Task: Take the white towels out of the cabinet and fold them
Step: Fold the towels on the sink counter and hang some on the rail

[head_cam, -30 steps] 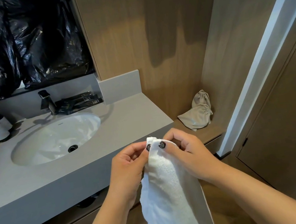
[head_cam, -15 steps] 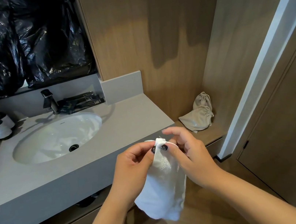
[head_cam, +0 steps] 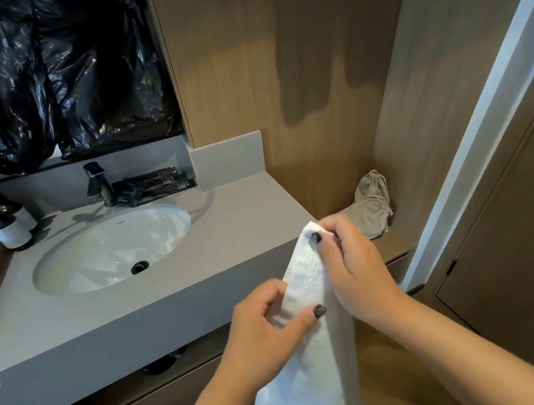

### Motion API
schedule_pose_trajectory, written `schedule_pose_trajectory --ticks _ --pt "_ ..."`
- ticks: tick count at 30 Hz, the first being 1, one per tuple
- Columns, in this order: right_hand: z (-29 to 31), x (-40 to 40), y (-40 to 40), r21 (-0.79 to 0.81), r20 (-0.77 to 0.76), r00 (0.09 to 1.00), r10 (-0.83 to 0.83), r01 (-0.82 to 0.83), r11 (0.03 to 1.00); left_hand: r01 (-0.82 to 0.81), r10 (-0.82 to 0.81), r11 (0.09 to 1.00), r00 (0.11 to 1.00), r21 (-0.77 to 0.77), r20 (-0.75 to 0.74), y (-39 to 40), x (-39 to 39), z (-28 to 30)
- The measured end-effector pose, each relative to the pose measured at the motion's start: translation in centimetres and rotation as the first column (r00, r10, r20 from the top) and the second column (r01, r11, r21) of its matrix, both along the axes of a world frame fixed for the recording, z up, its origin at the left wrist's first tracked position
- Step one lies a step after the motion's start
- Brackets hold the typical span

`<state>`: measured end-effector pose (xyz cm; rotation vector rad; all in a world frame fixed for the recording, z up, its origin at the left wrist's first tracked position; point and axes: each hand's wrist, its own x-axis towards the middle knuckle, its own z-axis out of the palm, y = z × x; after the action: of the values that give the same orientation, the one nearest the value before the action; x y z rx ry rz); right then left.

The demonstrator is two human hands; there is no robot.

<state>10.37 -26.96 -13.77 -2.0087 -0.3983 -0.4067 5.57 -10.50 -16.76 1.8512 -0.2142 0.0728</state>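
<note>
White towel (head_cam: 313,369) hanging in the air just off the table's (head_cam: 244,219) front right corner, right hand (head_cam: 350,259) pinching its top corner, left hand (head_cam: 264,334) gripping its edge lower down, sink (head_cam: 70,266) set mid-table, grey pouch (head_cam: 372,210) on the ledge beside

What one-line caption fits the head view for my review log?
Both hands hold a white towel in front of the grey vanity: right hand pinching its top corner, left hand gripping lower.

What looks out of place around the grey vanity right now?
Crinkled black plastic sheeting covers the wall above the white oval sink, where a mirror would normally be. A crumpled beige cloth pouch slumps on the wooden ledge.
</note>
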Motion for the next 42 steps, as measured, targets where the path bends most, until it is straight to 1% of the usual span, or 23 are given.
schedule_pose_trajectory --ticks 1,2,3,5,7,10,14,16,17,18,20,23,25,27,29,31,33,35,39,42 --pt "0.4 0.5 -0.2 0.004 0.026 0.999 -0.02 0.02 1.0 0.027 -0.027 0.996 1.0 0.081 -0.006 -0.1 -0.1 -0.3" --pt "0.7 1.0 -0.4 -0.001 0.047 0.998 -0.04 0.04 0.999 0.058 -0.053 0.99 0.998 0.129 -0.037 -0.1 -0.1 -0.5" --pt "1.0 1.6 -0.7 0.003 0.045 0.997 -0.057 0.057 0.998 0.089 -0.076 0.985 0.993 0.146 -0.089 0.0 0.0 -0.8" --pt "1.4 2.6 -1.4 0.055 -0.035 0.996 -0.083 0.085 0.995 0.122 -0.088 0.973 0.981 0.194 -0.175 0.7 0.4 -1.5" --pt "1.2 3.5 -2.1 0.112 -0.121 0.986 -0.111 0.125 0.986 0.103 -0.045 0.949 0.98 0.299 -0.194 1.7 1.0 -2.2" --pt "0.5 4.5 -3.5 0.169 -0.135 0.973 -0.185 0.207 0.964 0.021 0.034 0.906 0.992 0.423 -0.121 3.2 1.9 -3.2" --pt "0.0 6.0 -5.6 0.213 -0.152 0.954 -0.26 0.288 0.933 -0.026 0.014 0.78 1.0 0.625 0.024 5.1 3.1 -3.9" --pt "0.2 6.8 -7.2 0.24 -0.149 0.942 -0.302 0.331 0.913 -0.046 0.019 0.716 0.999 0.696 0.047 6.1 3.6 -4.1" --pt "0.3 7.2 -8.0 0.249 -0.141 0.937 -0.32 0.346 0.905 -0.054 0.025 0.707 0.998 0.706 0.051 6.6 3.8 -4.0" --pt "0.4 7.6 -8.9 0.251 -0.134 0.934 -0.33 0.354 0.901 -0.062 0.035 0.72 0.998 0.691 0.053 7.0 4.0 -3.9" --pt "0.3 8.3 -10.4 0.241 -0.131 0.929 -0.346 0.368 0.898 -0.083 0.078 0.796 0.996 0.6 0.035 7.6 4.6 -3.3" --pt "0.0 8.8 -12.0 0.279 -0.145 0.924 -0.353 0.38 0.882 -0.133 0.164 0.933 0.984 0.333 -0.067 7.9 5.5 -2.0" --pt "-0.5 9.1 -12.8 0.301 -0.161 0.925 -0.343 0.377 0.876 -0.174 0.195 0.967 0.975 0.188 -0.104 8.1 6.1 -1.5" --pt "-1.0 9.3 -13.3 0.328 -0.181 0.924 -0.336 0.379 0.865 -0.196 0.204 0.978 0.97 0.071 -0.135 8.0 6.5 -1.0" --pt "-1.3 9.5 -13.7 0.394 -0.229 0.915 -0.331 0.398 0.829 -0.227 0.203 0.967 0.962 -0.118 -0.185 7.8 6.8 -0.9" --pt "-1.5 9.8 -14.0 0.46 -0.311 0.901 -0.302 0.421 0.782 -0.291 0.222 0.906 0.945 -0.306 -0.241 7.6 7.0 -1.4" --pt "-1.9 9.9 -14.4 0.477 -0.365 0.89 -0.274 0.431 0.766 -0.342 0.229 0.829 0.929 -0.443 -0.29 7.4 7.4 -2.2" --pt "-2.6 10.0 -14.5 0.468 -0.386 0.887 -0.251 0.423 0.776 -0.393 0.262 0.792 0.91 -0.468 -0.322 7.3 7.6 -3.1" --pt "-4.6 10.8 -15.0 0.405 -0.452 0.857 -0.248 0.445 0.799 -0.513 0.386 0.736 0.854 -0.441 -0.35 6.9 7.3 -5.1" --pt "-6.3 11.3 -15.1 0.33 -0.458 0.855 -0.241 0.416 0.848 -0.571 0.454 0.727 0.816 -0.381 -0.358 7.4 7.5 -6.3"
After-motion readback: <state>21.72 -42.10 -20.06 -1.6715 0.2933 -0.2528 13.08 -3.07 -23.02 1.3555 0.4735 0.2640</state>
